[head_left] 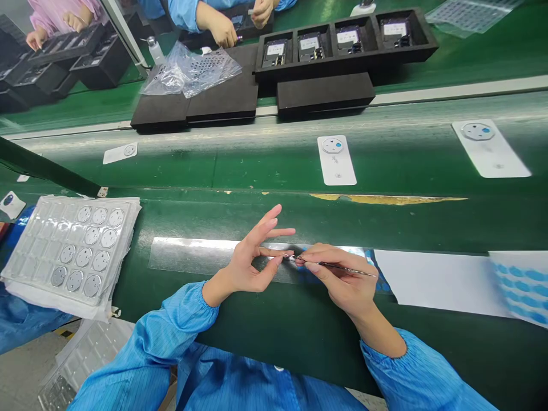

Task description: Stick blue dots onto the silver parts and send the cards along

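My left hand pinches something small and thin between thumb and index finger, while its other fingers stretch out and up. What it pinches is too small and edge-on to name. Metal tweezers lie in the closed fingers of my right hand, their tips meeting the left fingertips. Beneath both hands a clear plastic strip lies on the green table. Right of them are a white sheet and a sheet of blue round stickers.
At left a clear blister tray holds several round grey discs. White cards with discs lie on the belt. Beyond are a black box with devices, black lids, plastic bags and co-workers' hands.
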`<state>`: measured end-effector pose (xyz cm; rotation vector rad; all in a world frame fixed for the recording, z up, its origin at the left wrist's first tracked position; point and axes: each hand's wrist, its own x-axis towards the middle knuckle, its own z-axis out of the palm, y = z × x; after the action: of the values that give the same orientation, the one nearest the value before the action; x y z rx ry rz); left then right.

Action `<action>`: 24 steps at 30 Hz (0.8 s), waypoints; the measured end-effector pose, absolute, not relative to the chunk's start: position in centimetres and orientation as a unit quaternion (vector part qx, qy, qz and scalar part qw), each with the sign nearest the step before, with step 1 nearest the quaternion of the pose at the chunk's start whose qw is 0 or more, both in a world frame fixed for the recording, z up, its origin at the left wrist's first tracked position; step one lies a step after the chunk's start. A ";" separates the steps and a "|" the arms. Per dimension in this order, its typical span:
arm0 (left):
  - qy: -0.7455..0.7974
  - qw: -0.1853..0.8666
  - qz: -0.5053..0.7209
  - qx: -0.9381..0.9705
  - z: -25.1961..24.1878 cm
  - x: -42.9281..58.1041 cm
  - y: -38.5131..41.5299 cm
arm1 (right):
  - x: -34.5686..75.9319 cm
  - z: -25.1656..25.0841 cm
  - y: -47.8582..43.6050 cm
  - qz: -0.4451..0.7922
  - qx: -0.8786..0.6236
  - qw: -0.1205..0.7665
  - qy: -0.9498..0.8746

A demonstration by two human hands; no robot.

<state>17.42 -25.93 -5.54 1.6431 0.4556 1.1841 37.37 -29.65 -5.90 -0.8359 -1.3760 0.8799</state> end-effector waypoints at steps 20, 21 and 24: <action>0.166 0.483 0.475 0.717 -6.3 17.3 -25.9 | 37.9 -6.1 -29.7 0.516 -0.373 0.577 -0.512; 0.167 0.478 0.473 0.721 -6.3 17.3 -25.9 | 37.9 -6.1 -29.7 0.519 -0.379 0.574 -0.508; 0.174 0.473 0.458 0.732 -6.1 17.3 -25.9 | 38.0 -6.2 -29.6 0.525 -0.397 0.566 -0.496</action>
<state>17.26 -25.87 -6.15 1.7915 0.4259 1.1215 38.00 -29.61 -6.16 -0.9331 -1.1662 1.2351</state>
